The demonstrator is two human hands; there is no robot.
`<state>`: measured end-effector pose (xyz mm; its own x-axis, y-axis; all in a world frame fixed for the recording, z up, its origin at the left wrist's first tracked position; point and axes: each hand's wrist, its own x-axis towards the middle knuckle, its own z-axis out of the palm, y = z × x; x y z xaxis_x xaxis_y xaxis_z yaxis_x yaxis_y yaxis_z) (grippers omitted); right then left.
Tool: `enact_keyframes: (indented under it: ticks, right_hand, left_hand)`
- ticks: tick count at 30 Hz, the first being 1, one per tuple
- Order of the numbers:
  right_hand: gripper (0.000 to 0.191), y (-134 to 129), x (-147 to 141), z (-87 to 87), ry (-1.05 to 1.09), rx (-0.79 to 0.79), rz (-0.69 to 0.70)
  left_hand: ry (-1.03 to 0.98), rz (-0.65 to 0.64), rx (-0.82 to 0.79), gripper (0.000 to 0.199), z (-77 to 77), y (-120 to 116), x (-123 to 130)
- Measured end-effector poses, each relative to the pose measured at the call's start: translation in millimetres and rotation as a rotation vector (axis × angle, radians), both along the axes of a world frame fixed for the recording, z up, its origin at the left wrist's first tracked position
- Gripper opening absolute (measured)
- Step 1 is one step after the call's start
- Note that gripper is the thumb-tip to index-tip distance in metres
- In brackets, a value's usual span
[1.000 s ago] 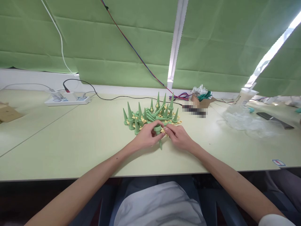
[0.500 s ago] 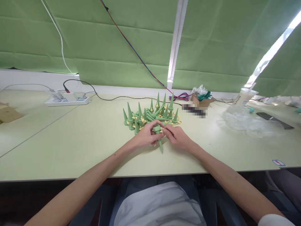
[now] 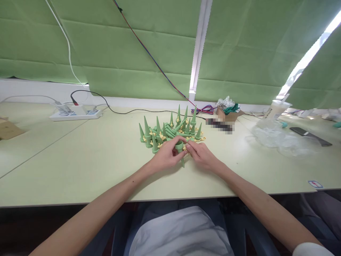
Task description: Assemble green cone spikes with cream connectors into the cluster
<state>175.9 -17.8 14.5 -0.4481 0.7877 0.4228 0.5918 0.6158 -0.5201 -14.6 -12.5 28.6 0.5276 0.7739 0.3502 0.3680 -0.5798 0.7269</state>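
My left hand [image 3: 167, 153] is closed round a green spike [image 3: 179, 146], whose wide collar is up and whose tip points down toward me. At the spike's right side my right hand [image 3: 200, 153] pinches a small yellow piece [image 3: 185, 148] by the collar. The fingertips of both hands nearly meet there. Just behind the hands stands a cluster of green cones [image 3: 158, 128] with yellow pieces at their bases, and several green rods [image 3: 169, 129] lie among them.
On the table [image 3: 80, 167], a power strip [image 3: 76, 114] sits back left and a cardboard piece [image 3: 10, 128] far left. To the right are a small box [image 3: 230, 115], a cup [image 3: 277, 109], clear plastic [image 3: 277, 137] and a dark phone-like object [image 3: 310, 136].
The held spike has tilted, so its collar opening shows more and its tip reaches less far toward me. Both hands have shifted very slightly.
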Motion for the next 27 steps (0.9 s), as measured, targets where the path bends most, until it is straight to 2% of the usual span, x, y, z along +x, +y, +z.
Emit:
enact_keyframes:
  ticks: [9, 13, 16, 19, 21, 25, 27]
  right_hand:
    - [0.033, -2, -1, 2.0, 0.039, -0.019, -0.004]
    - [0.034, -3, -2, 2.8, 0.101, -0.008, -0.014]
    - [0.031, -3, -2, 2.8, 0.084, 0.001, 0.008]
    - [0.031, -3, -1, 1.8, 0.047, -0.002, 0.024]
    - [0.032, -2, -1, 1.0, 0.030, -0.005, 0.024]
    - [0.035, 0, 0, 0.4, 0.031, -0.012, 0.025]
    - [0.037, 0, 0, 1.1, 0.042, -0.020, 0.023]
  left_hand:
    - [-0.009, 0.002, 0.001, 0.026, 1.1, 0, 0]
    - [-0.062, -0.003, -0.120, 0.030, 4.9, 1, -1]
    - [-0.094, -0.040, -0.236, 0.032, 8.6, 0, -3]
    - [-0.088, -0.064, -0.276, 0.031, 9.8, -1, -3]
    - [-0.066, -0.059, -0.250, 0.030, 7.8, -1, -3]
    - [0.000, -0.008, -0.043, 0.026, 1.1, 0, -2]
    - [0.013, -0.001, 0.007, 0.025, -0.8, 1, -2]
